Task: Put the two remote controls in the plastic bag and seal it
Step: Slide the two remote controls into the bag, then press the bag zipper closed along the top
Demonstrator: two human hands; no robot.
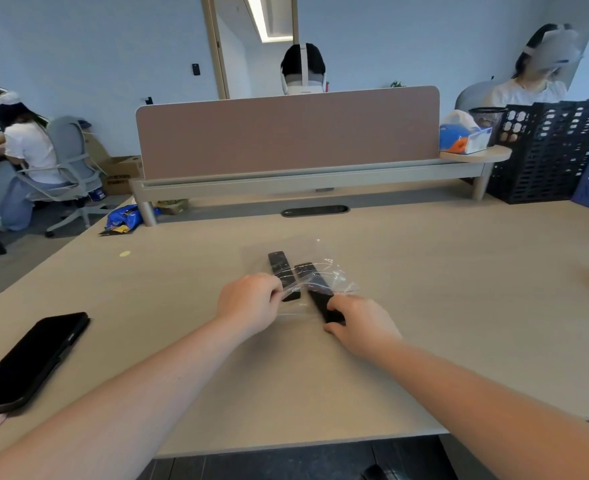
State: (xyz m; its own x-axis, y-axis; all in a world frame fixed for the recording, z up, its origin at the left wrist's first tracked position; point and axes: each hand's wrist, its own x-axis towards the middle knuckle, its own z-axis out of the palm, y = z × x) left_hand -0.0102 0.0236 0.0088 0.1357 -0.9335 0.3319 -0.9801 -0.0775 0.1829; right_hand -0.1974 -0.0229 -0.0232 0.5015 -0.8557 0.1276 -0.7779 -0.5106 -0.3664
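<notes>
Two slim black remote controls lie side by side on the light wooden desk [459, 306]. The left remote [279, 265] points away from me, and its near end is under clear plastic. The right remote [315, 285] is partly inside the crumpled clear plastic bag [334, 277], with its near end sticking out toward me. My left hand [248, 301] pinches the bag's left edge near its mouth. My right hand [358, 323] grips the near end of the right remote.
A black phone [29, 362] lies on the desk at the near left. A brown divider panel [286, 129] stands across the back. Black crates [556, 150] and a tissue box [462, 136] stand at the back right. People sit beyond the desk.
</notes>
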